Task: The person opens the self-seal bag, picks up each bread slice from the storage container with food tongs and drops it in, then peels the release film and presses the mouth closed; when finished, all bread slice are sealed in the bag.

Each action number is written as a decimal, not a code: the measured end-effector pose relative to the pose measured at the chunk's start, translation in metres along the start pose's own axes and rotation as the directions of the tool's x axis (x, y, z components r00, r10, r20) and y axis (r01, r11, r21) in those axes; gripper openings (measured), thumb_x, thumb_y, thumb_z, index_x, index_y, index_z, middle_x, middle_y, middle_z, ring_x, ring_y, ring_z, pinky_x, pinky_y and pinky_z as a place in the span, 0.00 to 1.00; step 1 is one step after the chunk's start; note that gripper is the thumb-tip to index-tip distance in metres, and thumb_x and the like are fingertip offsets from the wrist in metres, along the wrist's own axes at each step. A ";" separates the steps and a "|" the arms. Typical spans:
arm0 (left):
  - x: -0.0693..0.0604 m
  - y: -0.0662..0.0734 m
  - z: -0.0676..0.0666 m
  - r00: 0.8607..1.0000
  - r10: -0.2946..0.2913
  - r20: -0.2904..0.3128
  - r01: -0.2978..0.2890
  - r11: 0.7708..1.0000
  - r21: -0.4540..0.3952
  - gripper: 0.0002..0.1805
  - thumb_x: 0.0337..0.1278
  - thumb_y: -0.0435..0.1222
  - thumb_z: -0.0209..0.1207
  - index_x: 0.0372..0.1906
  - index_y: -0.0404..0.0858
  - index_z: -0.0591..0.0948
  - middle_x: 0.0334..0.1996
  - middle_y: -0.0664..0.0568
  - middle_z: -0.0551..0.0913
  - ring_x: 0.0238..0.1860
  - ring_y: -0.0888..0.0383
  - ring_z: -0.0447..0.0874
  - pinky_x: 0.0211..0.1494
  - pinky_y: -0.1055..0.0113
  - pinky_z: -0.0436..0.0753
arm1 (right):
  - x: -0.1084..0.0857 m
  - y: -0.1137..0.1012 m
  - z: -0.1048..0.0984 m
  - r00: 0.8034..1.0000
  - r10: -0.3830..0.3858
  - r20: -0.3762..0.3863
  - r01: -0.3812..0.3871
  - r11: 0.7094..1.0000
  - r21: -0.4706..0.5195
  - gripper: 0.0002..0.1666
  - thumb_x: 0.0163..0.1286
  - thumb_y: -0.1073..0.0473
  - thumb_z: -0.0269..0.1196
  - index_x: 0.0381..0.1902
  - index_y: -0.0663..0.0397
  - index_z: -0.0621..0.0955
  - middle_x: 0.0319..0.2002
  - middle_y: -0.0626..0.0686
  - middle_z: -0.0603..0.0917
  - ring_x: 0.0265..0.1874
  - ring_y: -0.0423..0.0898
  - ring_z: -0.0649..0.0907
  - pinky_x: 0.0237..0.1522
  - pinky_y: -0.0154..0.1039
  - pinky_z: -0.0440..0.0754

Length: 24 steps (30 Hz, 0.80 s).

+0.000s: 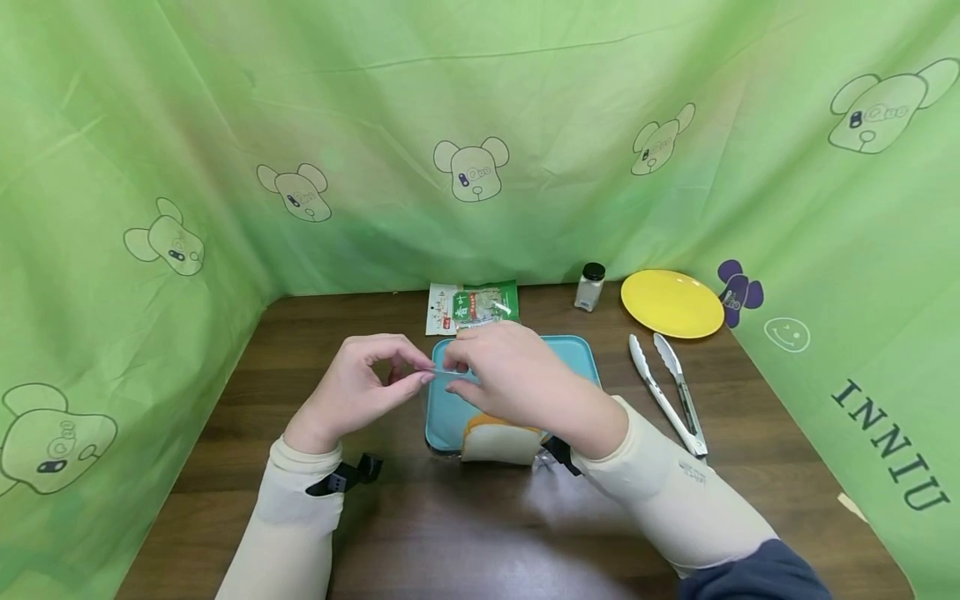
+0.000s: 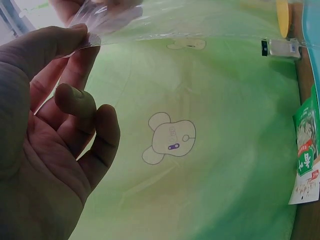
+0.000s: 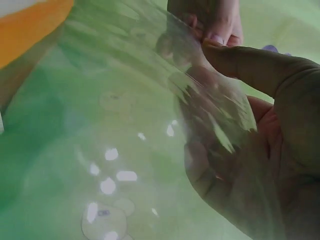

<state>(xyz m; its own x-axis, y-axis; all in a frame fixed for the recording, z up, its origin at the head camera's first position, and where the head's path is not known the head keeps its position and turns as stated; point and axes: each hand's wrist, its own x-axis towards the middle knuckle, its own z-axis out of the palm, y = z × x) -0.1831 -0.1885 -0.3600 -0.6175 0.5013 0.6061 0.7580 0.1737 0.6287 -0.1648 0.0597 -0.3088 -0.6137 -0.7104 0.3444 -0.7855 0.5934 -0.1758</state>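
Note:
A sheet of clear plastic film (image 2: pixel 200 22) stretches between the two hands above a blue tray (image 1: pixel 570 354). My left hand (image 1: pixel 360 387) pinches the film's edge between thumb and index finger, its other fingers loosely curled. From the right, my right hand (image 1: pixel 517 375) holds the same film, thumb on one side and fingers behind it. Fingertips of both hands are close together in the right wrist view. Below the right hand, a cream-coloured piece with an orange edge (image 1: pixel 498 443) lies at the tray's front, partly hidden by that hand and wrist.
Behind the tray lies a green and white packet (image 1: pixel 480 307). A small jar with a black lid (image 1: pixel 590 287) stands at the back, beside a yellow plate (image 1: pixel 671 304). Tongs (image 1: pixel 667 396) lie to the right, spread apart. Green curtains (image 1: pixel 360 108) surround the wooden table (image 1: pixel 442 533).

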 end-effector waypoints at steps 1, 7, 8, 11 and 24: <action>0.000 0.000 0.000 1.000 0.002 0.001 -0.002 1.000 -0.002 0.14 0.58 0.26 0.72 0.39 0.50 0.90 0.32 0.61 0.88 0.23 0.58 0.75 0.24 0.66 0.74 | 0.001 -0.001 0.001 1.000 0.000 -0.004 0.000 1.000 0.012 0.06 0.66 0.54 0.76 0.36 0.42 0.87 0.32 0.37 0.83 0.26 0.37 0.78 0.35 0.37 0.78; 0.000 0.000 -0.001 1.000 0.002 0.004 -0.002 1.000 -0.012 0.13 0.58 0.26 0.72 0.39 0.49 0.90 0.33 0.61 0.88 0.24 0.59 0.75 0.25 0.66 0.74 | 0.006 -0.001 0.005 0.999 -0.008 -0.041 0.011 0.998 0.057 0.09 0.68 0.59 0.72 0.29 0.39 0.85 0.28 0.34 0.81 0.22 0.34 0.75 0.26 0.33 0.74; 0.000 -0.001 -0.001 1.000 0.000 0.005 0.000 1.000 -0.014 0.13 0.59 0.26 0.72 0.39 0.49 0.90 0.33 0.61 0.88 0.24 0.60 0.75 0.25 0.66 0.74 | 0.006 0.000 0.005 0.999 -0.006 -0.041 0.009 0.998 0.063 0.10 0.67 0.60 0.72 0.28 0.39 0.85 0.28 0.34 0.81 0.22 0.34 0.74 0.26 0.33 0.74; 0.000 0.000 -0.002 1.000 -0.012 0.007 0.012 1.000 -0.019 0.13 0.59 0.26 0.72 0.39 0.49 0.90 0.33 0.61 0.89 0.24 0.61 0.75 0.26 0.66 0.75 | 0.006 0.001 0.003 0.999 0.009 -0.035 -0.007 0.998 0.069 0.10 0.67 0.60 0.71 0.28 0.39 0.85 0.27 0.34 0.80 0.21 0.33 0.74 0.25 0.33 0.73; 0.000 -0.002 -0.002 0.999 -0.045 -0.007 0.045 0.999 0.003 0.15 0.57 0.25 0.73 0.39 0.50 0.91 0.33 0.61 0.89 0.23 0.62 0.73 0.25 0.68 0.73 | 0.000 0.014 -0.001 0.997 0.072 -0.010 -0.071 0.996 0.052 0.09 0.67 0.60 0.71 0.28 0.38 0.87 0.27 0.33 0.81 0.22 0.33 0.75 0.26 0.35 0.75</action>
<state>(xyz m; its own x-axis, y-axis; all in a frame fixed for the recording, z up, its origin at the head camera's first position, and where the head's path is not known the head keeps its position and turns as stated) -0.1846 -0.1902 -0.3604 -0.6527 0.4874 0.5800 0.7298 0.1989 0.6541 -0.1756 0.0686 -0.3106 -0.6677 -0.6620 0.3405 -0.7429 0.6217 -0.2480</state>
